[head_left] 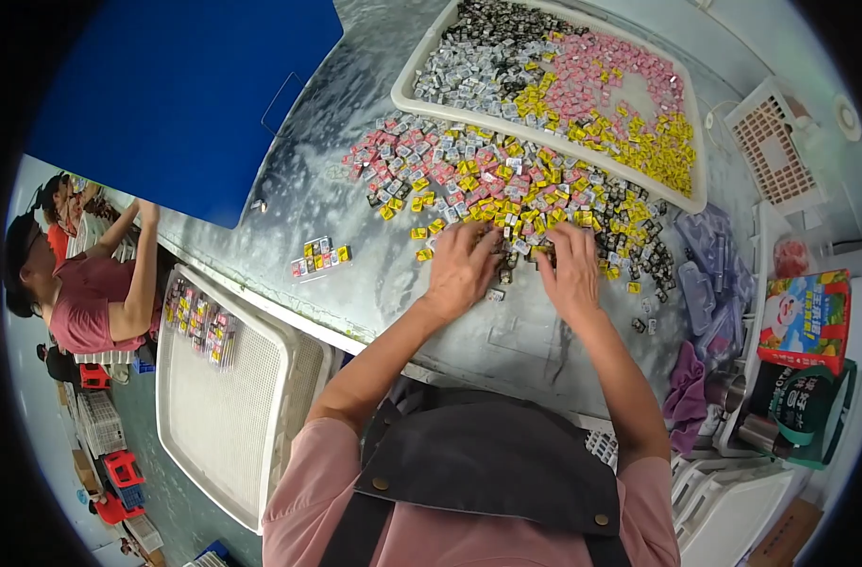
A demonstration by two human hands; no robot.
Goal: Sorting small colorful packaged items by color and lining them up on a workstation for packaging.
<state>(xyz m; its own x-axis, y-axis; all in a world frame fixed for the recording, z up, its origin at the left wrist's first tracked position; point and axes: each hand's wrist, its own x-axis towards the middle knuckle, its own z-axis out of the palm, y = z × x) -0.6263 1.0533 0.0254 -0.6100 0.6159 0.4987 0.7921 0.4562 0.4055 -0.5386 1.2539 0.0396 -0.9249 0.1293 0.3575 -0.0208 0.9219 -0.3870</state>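
A large heap of small wrapped pieces (487,175) in yellow, pink, white and black is spread over the table. At its near edge my left hand (461,269) has its fingers bent and drawn together; what is in them, if anything, is hidden. Beside it my right hand (574,269) rests over the pieces, thumb apart from the outstretched fingers. Several loose pieces lie between the two hands. Just in front of me a clear plastic tray (525,342) appears to lie on the table. To the left sits a clear pack (320,257) holding rows of pieces.
A white tray (554,140) of pieces sorted by colour stands behind the heap. A blue board (185,94) covers the far left. Below the table edge, a white mesh tray (218,406) holds filled packs. Purple plastic bags (714,274) lie right. A co-worker (100,293) stands left.
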